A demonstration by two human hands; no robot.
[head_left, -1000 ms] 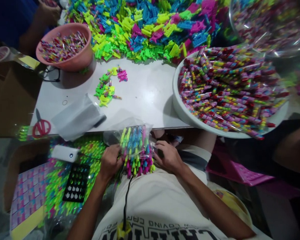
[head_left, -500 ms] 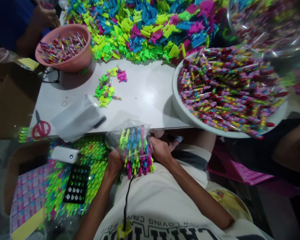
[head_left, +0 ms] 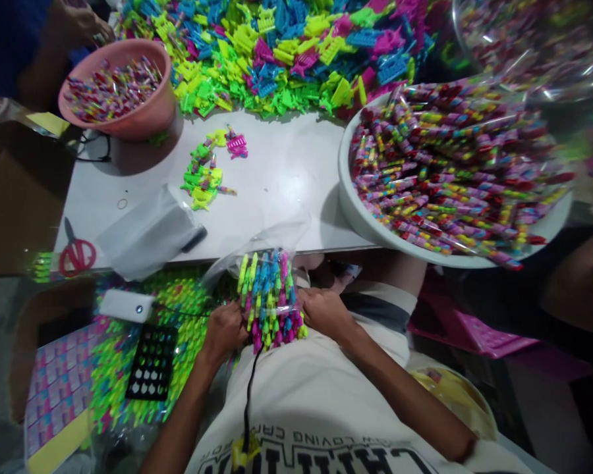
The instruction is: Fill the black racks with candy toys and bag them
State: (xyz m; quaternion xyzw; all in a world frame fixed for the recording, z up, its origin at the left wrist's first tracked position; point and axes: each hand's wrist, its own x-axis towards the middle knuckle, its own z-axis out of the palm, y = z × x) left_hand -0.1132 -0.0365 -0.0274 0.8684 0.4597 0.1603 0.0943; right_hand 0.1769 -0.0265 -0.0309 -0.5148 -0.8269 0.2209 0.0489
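Observation:
A block of small neon plastic toys [head_left: 267, 283], yellow, blue, green and magenta in rows, sits at my lap by the table edge. A clear plastic bag [head_left: 227, 260] covers its upper part, while the lower rows stick out of the bag. My left hand [head_left: 226, 327] is closed on the bag's edge at the left side of the block. On the right side, my right hand [head_left: 325, 313] pinches the opposite edge of the bag. The fingertips of both hands are partly hidden.
On the white table [head_left: 286, 171] lie red-handled scissors [head_left: 76, 253], a stack of clear bags [head_left: 143, 230] and a few loose toys [head_left: 205, 174]. A white basin [head_left: 346, 191] of wrapped candy stands right, a pink basin [head_left: 165, 99] left. A black tray [head_left: 151, 362] lies beside my left arm.
The bag's mouth has spread and lifted above the block, leaving the upper rows showing more clearly. My hands have shifted only slightly and still grip the sides.

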